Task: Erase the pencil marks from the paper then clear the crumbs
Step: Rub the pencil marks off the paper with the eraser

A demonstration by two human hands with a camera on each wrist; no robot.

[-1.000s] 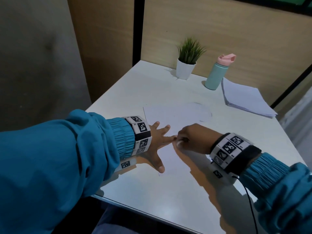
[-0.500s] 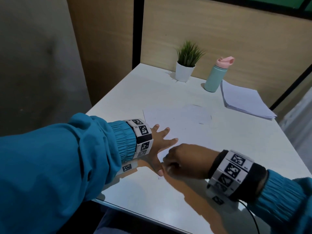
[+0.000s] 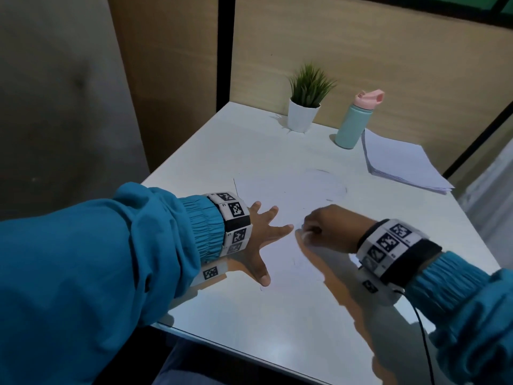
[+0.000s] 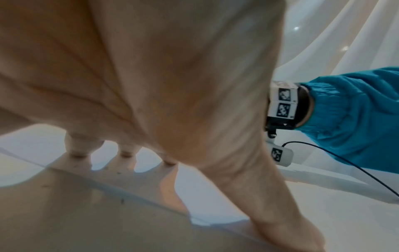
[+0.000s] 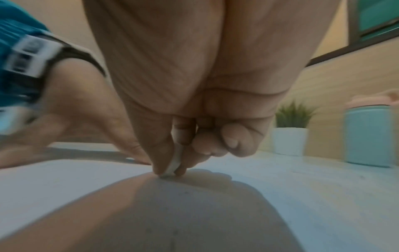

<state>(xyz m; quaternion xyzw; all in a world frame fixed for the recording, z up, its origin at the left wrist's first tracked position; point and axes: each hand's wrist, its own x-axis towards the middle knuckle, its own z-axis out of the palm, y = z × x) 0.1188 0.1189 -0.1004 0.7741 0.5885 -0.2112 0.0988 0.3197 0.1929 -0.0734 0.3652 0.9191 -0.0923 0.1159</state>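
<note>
A white sheet of paper lies flat on the white table, with a faint pencil circle near its far right part. My left hand presses on the sheet's left side, fingers spread and straight. My right hand pinches a small white eraser between thumb and fingertips, its tip down on the paper just right of my left fingertips. Small dark crumbs dot the surface under my left palm in the left wrist view.
At the table's far side stand a potted plant and a teal bottle with a pink lid. A stack of white sheets lies at the far right. A black cable trails from my right wrist.
My right hand with the eraser went toward me and left, then came back away and right to the middle of the sheet. My left hand has stayed pressed on the paper.
</note>
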